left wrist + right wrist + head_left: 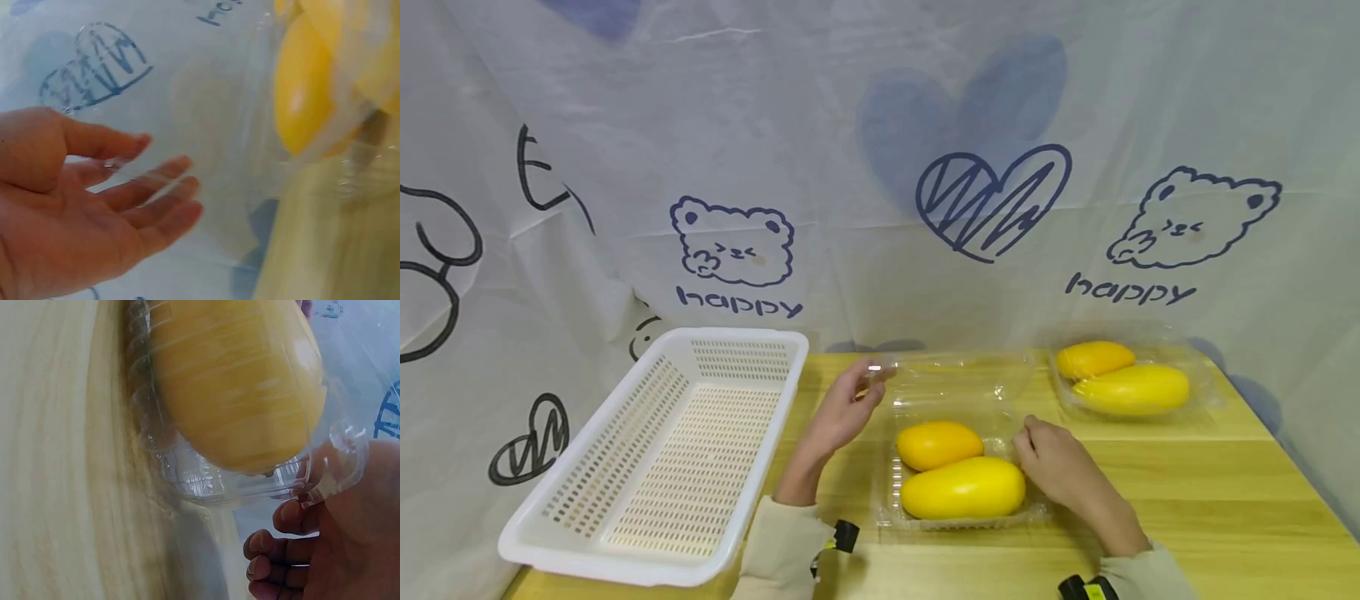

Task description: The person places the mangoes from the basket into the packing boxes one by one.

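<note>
An open clear plastic clamshell box (887, 500) stands on the table, holding a smaller orange-yellow oval fruit (938, 445) and a longer yellow fruit (962, 488). Its see-through lid (955, 375) is raised at the back. At the lid's left side is my left hand (844, 408), fingers loosely extended and thumb apart; the left wrist view shows this hand (81, 194) with relaxed fingers by the clear plastic. My right hand (1060, 462) grips the box's right rim. In the right wrist view, its curled fingers (281, 550) are at the box's corner.
A white perforated plastic basket (752, 500) stands on the left. Another clear box (1198, 392) with two yellow fruits sits at the back right. Behind the wooden table (1225, 500) hangs a printed cloth (850, 125).
</note>
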Demonstrator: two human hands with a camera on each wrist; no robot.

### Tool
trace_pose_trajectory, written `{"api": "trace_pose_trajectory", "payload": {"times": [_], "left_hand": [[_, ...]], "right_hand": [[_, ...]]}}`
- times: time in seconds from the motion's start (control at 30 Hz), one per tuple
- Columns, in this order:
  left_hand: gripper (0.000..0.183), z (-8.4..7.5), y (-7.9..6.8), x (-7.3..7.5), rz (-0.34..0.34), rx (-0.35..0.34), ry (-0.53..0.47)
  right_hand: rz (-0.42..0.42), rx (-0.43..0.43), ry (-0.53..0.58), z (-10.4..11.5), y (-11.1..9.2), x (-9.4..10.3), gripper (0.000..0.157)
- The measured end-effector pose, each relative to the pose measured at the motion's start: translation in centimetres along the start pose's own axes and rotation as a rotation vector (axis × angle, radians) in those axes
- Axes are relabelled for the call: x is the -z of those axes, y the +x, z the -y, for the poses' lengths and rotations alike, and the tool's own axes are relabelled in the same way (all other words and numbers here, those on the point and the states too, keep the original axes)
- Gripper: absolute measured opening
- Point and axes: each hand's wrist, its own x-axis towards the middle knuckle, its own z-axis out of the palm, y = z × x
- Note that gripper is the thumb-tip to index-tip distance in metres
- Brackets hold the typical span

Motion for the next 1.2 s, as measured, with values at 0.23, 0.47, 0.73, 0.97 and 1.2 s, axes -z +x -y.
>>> {"api": "trace_pose_trajectory", "payload": {"times": [0.23, 0.47, 0.73, 0.97, 1.2], "left_hand": [[0.039, -2.2, -1.6, 1.4, 0.197, -0.035, 0.270], [0.061, -3.3, -2.9, 2.1, 0.400, -0.041, 0.469], [0.089, -3.4, -3.7, 2.2, 0.508, 0.085, 0.463], [0.104, -2.9, -4.4, 2.0, 0.559, 0.120, 0.429], [0.108, -2.0, -4.7, 1.3, 0.558, 0.107, 0.457]], "right_hand": [[0.070, -0.020, 0.101, -0.3, -0.2, 0.4, 0.032], [0.154, 0.003, 0.196, -1.1, -0.6, 1.1, 0.057], [0.219, -0.007, 0.331, -1.8, -0.4, 2.0, 0.037], [0.213, 0.033, 0.416, -2.3, -0.4, 2.2, 0.031], [0.188, 0.042, 0.452, -2.4, -0.6, 2.0, 0.027]]}}
